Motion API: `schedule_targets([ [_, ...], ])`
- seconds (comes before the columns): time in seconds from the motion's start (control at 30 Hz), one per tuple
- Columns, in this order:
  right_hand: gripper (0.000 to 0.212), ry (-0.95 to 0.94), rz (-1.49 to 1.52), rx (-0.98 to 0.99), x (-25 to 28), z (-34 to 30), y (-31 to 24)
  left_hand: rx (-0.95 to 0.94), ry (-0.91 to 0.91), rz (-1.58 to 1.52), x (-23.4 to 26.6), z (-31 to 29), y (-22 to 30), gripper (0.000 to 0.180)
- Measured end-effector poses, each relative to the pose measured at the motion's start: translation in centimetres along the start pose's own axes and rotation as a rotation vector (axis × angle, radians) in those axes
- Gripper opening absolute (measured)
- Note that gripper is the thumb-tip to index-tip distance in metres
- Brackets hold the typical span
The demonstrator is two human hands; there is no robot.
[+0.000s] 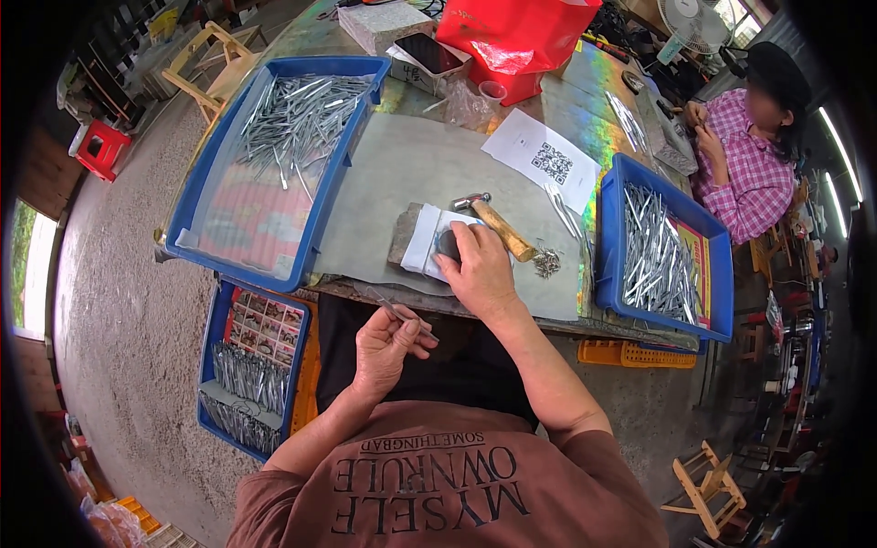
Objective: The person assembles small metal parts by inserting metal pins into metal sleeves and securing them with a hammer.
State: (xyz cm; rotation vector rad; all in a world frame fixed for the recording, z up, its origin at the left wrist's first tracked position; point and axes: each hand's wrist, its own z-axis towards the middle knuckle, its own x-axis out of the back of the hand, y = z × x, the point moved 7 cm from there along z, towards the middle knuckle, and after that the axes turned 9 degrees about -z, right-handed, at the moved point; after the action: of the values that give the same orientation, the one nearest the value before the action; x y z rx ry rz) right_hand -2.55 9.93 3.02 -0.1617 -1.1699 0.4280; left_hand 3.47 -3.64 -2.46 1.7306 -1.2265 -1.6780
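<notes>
My left hand (388, 352) is in front of the table's near edge, its fingers closed on a slim grey metal piece (395, 309). My right hand (481, 269) reaches over a block (403, 239) with a white covering (422, 241). Its thumb and fingers grip a dark rounded object (448, 244), mostly hidden under them. Right beside that hand lies a hammer (501, 228) with a wooden handle and metal head. A small heap of tiny metal pins (546, 263) sits just right of the handle's end.
Blue trays with slim silvery metal pieces stand left (311, 228) and right (614, 251); another blue tray (212, 365) is lower left. A printed sheet (512, 146), red bag (512, 36) and phone (429, 53) lie farther back. A person (749, 173) in a checked shirt sits far right.
</notes>
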Motion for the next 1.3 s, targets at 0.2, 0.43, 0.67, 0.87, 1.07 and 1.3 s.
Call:
schedule_targets([
  [0.2, 0.044, 0.072, -0.083, -0.099, 0.5, -0.5, 0.2, -0.013, -0.002, 0.002, 0.2, 0.3, -0.3, 0.008],
  [0.43, 0.051, 0.069, -0.108, -0.200, 0.5, -0.8, 1.1, -0.014, 0.001, -0.019, 0.2, 0.5, -0.5, 0.008],
  [0.67, 0.052, 0.048, -0.097, -0.151, 0.2, -0.9, 1.4, -0.006, 0.014, -0.013, 0.1, 0.5, -0.6, 0.009],
  [0.87, 0.050, 0.063, -0.099, -0.202, 0.3, -1.2, 1.4, 0.000, -0.010, -0.017, -0.1, 0.5, -0.8, 0.010],
  [1.07, 0.036, 0.315, 0.017, -0.015, 2.9, -2.4, 0.3, -0.009, 0.001, -0.002, -0.4, 1.3, -0.2, 0.011],
  [1.3, 0.008, 0.055, 0.548, -0.281, 2.1, -7.8, 0.9, 0.052, -0.041, -0.096, -1.3, 2.5, -1.0, 0.011],
])
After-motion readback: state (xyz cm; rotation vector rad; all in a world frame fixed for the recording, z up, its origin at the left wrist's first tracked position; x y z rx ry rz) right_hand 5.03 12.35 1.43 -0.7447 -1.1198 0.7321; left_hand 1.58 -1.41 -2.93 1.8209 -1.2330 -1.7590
